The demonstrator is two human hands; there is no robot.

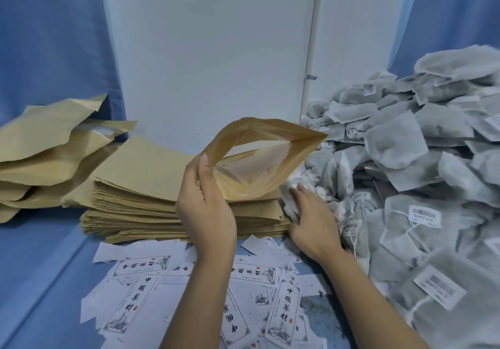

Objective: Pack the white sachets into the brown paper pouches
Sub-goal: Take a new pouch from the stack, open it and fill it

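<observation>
I see the left hand (205,213) holding one brown pouch (295,153) above the middle of the table (40,267). The thumb and fingers pinch the left corner of the pouch mouth. The mouth is spread wide and faces me, and the pale lining inside is visible. The pouch is raised clear of the stack of flat pouches (140,186), which lies directly behind and below it.

The right hand (313,221) sits just right of the pouch, palm down, at the near-left edge of the heap of sachets (405,145). Its fingers are bent over a bunch of white sachets (297,181) and grip it. The bunch lies just beside the lower right rim of the pouch mouth, outside the pouch. I cannot tell how many sachets the bunch contains.

The heap of sachets covers the right side of the table and rises toward the back right corner. Several sachets carry small tags on strings. A pile of loose pouches (40,153) lies at the left edge. Printed paper slips (140,267) are scattered along the front edge, under both forearms. A white panel (211,51) stands behind the table.
</observation>
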